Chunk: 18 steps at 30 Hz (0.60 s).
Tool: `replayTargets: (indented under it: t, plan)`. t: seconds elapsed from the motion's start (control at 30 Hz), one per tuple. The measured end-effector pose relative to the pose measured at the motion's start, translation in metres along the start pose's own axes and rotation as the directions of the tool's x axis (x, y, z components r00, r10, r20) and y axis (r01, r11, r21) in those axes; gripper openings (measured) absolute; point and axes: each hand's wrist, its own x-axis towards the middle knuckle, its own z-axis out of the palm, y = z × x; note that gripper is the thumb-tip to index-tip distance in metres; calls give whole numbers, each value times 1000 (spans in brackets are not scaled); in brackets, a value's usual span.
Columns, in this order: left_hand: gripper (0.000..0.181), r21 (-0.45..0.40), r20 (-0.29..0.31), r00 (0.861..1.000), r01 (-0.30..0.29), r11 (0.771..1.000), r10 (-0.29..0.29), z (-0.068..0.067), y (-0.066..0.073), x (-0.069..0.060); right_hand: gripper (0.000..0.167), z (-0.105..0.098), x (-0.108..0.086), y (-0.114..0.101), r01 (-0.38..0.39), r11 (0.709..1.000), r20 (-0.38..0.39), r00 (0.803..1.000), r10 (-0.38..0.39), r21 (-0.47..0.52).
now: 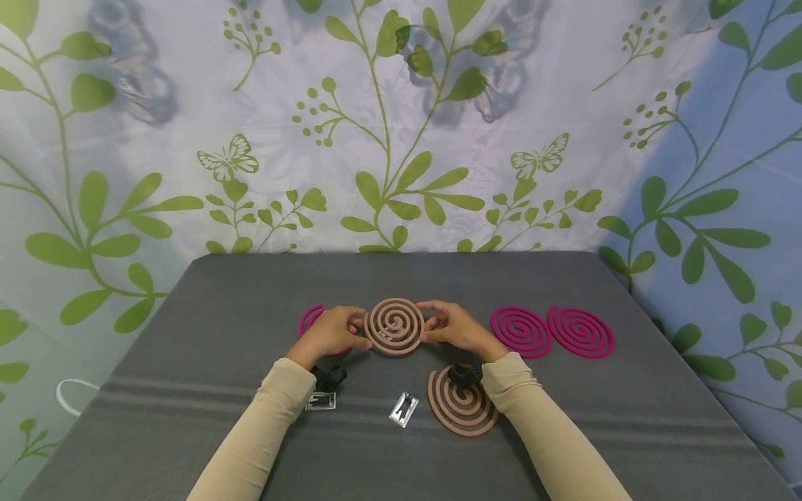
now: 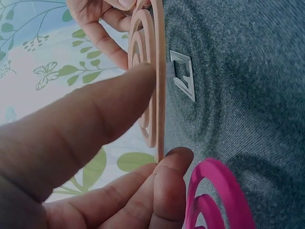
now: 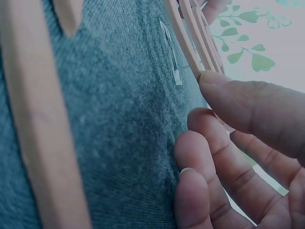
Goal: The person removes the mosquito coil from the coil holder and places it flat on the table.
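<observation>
Head: left hand (image 1: pixel 332 331) and right hand (image 1: pixel 462 328) pinch tan coil (image 1: pixel 395 323) by edges above table (image 1: pixel 232 334).

No legible lettering (or numbers) anywhere.

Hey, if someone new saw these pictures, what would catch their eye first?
Probably the tan spiral coil, held between the left hand and right hand over the middle of the gray table. Next come two vivid pink coils, side by side on the table's right. Behind, a green-leafed backdrop fills the head view's upper half.
</observation>
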Motion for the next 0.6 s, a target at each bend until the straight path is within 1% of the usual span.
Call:
replayTargets:
  t: [0.1,0.23,0.33,0.5,0.6]
  plan:
    - [67,11,-1,1000,-25,1000,25,-2,0,0,65,0,0,0,3,1000,-4,1000,-3,11]
    - [67,-7,-5,999,-33,999,33,-5,-1,0,65,0,3,-1,18,1000,-7,1000,-18,19]
    - [68,-39,-2,1000,-24,999,24,-7,-2,-2,65,1,4,-2,26,999,-7,1000,-26,22]
    - [69,-55,-5,999,-43,998,42,-10,0,-3,65,0,2,-3,26,999,-12,1000,-26,36]
    - [69,-69,-14,998,-55,996,54,-10,2,-3,66,-3,-1,-3,42,998,-22,999,-41,53]
